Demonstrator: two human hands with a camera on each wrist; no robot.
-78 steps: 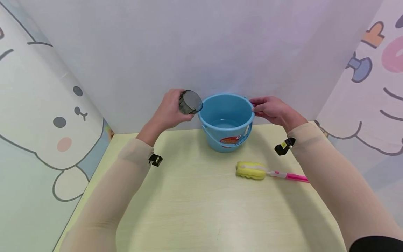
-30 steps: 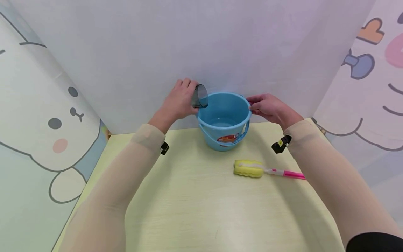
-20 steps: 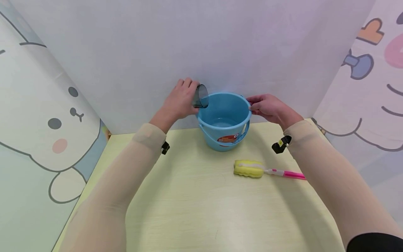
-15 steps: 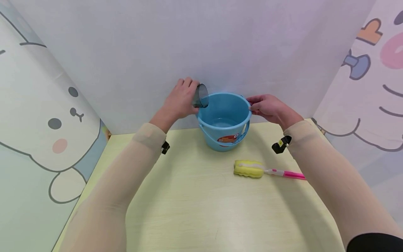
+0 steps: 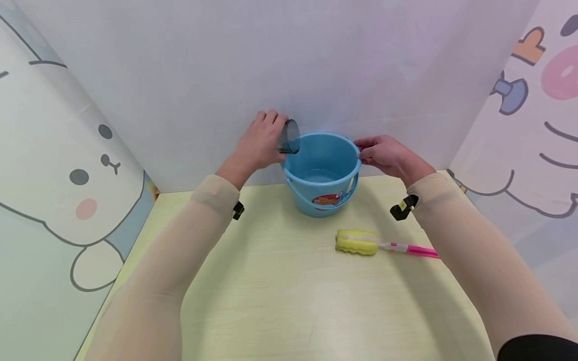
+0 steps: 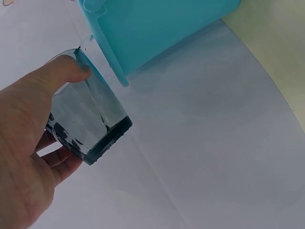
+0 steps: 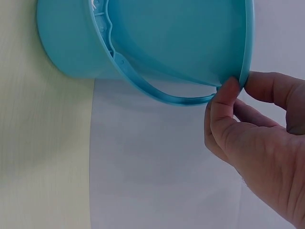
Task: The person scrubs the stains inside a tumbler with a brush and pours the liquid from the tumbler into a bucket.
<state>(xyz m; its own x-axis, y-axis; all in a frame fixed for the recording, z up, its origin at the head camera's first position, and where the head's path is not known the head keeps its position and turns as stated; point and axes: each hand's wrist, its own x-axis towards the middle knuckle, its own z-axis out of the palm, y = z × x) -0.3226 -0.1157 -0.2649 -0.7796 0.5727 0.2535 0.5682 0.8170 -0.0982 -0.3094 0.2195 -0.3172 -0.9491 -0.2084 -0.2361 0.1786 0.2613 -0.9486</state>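
Observation:
A dark, see-through drinking glass is tipped sideways at the left side of the blue bucket, its mouth over the rim. My left hand grips it round the wall; the left wrist view shows the thumb across the glass and fingers behind. Whether liquid runs from it cannot be made out. The bucket stands upright, with a shallow clear liquid apparently at its bottom. On the right, my right hand pinches the rim near the handle's end, as the right wrist view confirms with thumb and fingers on the bucket.
A sponge bottle brush with yellow head and pink handle lies on the pale wooden table, in front of the bucket. The white wall rises close behind the bucket. Cartoon-printed panels flank both sides.
The left hand has brought the glass right and tilted it further, mouth now over the bucket's rim. Over the last half second it has barely shifted. The right hand keeps its pinch.

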